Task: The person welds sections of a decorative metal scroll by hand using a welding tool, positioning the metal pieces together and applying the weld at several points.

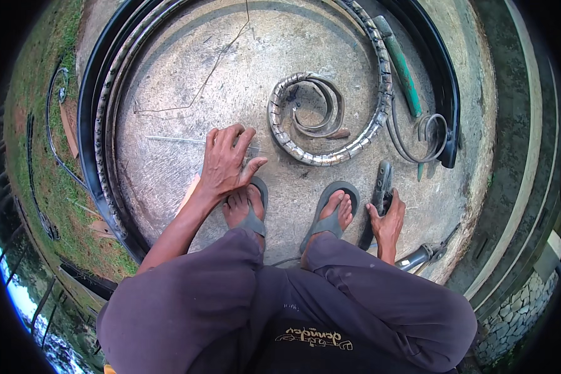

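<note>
My left hand is palm down just in front of my left foot, its fingers apart and slightly bent. A thin pale metal rod runs under those fingers; whether they touch it I cannot tell. Beside my right foot, my right hand closes around a long dark tool with a rounded, holed end pointing away from me. Its exact kind is unclear. Ahead of my feet lies a coil of shiny, ribbed metal strip, with a flat curled strip inside it.
A large black curved band and a ribbed hoop ring the concrete slab. A bent wire lies at the far left. Right of the coil are a green-handled tool, looped metal strip and a dark cylindrical tool.
</note>
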